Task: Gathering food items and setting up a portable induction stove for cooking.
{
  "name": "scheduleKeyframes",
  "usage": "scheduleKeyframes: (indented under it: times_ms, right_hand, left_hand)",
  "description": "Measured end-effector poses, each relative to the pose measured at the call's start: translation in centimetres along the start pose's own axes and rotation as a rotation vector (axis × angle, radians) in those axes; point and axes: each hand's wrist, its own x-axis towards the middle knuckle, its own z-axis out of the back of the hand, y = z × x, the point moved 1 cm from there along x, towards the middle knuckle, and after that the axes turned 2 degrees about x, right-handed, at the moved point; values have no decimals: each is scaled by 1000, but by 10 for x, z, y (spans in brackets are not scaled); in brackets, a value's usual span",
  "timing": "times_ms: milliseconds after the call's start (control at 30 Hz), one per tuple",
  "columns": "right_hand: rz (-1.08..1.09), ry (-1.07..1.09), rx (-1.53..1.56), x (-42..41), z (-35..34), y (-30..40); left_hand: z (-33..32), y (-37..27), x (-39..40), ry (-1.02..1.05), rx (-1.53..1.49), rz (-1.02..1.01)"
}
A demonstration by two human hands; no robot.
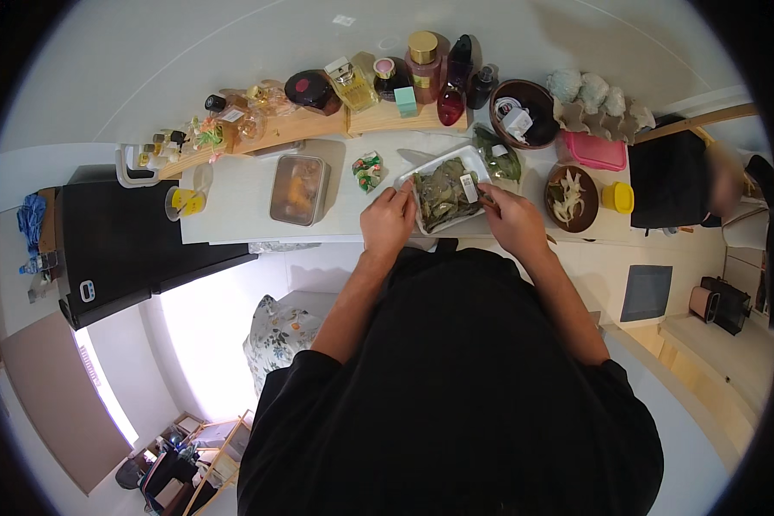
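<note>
A white foam tray point(473, 155) of green leaves under clear film, with a white label, lies tilted before me on the white counter. My left hand point(388, 216) pinches its left edge. At its right side, my right hand point(515, 216) has its fingers closed on a thin brownish thing, perhaps a handle, mostly hidden by the fingers. Just behind the tray sits a clear bag of green leaves point(504, 165). A small green, white and red packet point(367, 172) lies left of the tray. To the right, a brown bowl point(548, 208) holds pale strips and some leaves.
A lidded container of food point(298, 190) and a yellow-banded cup point(188, 202) stand left. Perfume bottles point(353, 86) line a wooden shelf point(297, 126) behind. At right are a brown bowl with a cable point(530, 90), an egg carton point(603, 122), a pink-lidded box point(596, 151) and a yellow container point(618, 197).
</note>
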Motion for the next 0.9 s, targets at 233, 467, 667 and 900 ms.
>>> scheduleKeyframes:
  times_ms: [233, 467, 667, 900]
  right_hand:
    - [17, -13, 52, -3, -1, -2]
    - [31, -7, 112, -4, -2, 0]
    - [0, -12, 97, -5, -5, -1]
    - [35, 1, 84, -5, -8, -4]
  left_hand:
    - [-3, 4, 5, -30, -137, 21]
    - [-11, 3, 8, -113, -25, -73]
    - [-3, 6, 2, -84, -44, -8]
    - [-9, 9, 7, -48, -35, -37]
